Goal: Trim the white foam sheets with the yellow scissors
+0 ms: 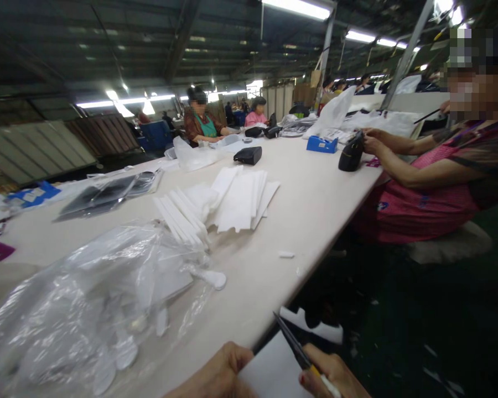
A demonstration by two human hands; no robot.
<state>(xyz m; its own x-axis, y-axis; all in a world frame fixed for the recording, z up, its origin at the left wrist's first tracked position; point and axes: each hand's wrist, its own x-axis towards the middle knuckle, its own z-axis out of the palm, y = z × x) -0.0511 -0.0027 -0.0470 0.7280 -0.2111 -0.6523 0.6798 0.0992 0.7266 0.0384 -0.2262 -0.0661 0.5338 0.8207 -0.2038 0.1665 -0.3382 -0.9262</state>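
Note:
At the near table edge, my left hand point(222, 369) pinches a white sheet point(274, 367) that looks like thin foam or card. My right hand point(334, 371) is closed round scissors point(289, 338) with dark blades and a yellow and white handle. Their blades lie along the right side of the sheet and point away from me. Just beyond the tips, a notched white offcut point(313, 326) shows beside the table edge; what it rests on is unclear. Further up the table lies a fanned pile of white sheets point(243, 204).
A clear plastic bag point(78, 298) with white pieces covers the near left. Dark flat parts point(108, 193) in plastic lie beyond it. At the right edge a person point(427, 182) handles a black pouch point(351, 152) near a blue box point(321, 144). More people sit at the far end.

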